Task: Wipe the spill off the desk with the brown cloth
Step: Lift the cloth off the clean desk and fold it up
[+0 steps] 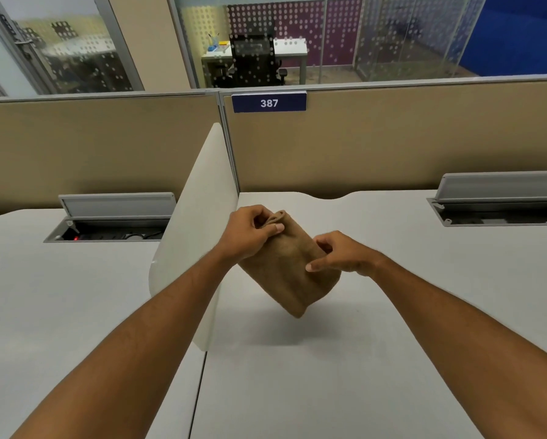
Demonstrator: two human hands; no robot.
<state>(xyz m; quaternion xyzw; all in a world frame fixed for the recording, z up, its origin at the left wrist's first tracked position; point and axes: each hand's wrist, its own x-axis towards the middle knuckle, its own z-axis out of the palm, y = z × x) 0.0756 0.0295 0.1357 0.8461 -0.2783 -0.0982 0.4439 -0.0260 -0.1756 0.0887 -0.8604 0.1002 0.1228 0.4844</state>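
A folded brown cloth (289, 275) hangs in the air above the white desk (345, 359), its lower corner just over its own shadow. My left hand (250, 232) pinches the cloth's upper corner between thumb and fingers. On the cloth's right edge my right hand (341, 253) grips it, index finger stretched across the fabric. I see no spill on the desk surface from here.
A white divider panel (196, 236) stands just left of the cloth, between two desks. Tan partition walls with a "387" sign (269, 103) close the back. Open cable trays (113, 223) (500, 204) sit at the far left and far right.
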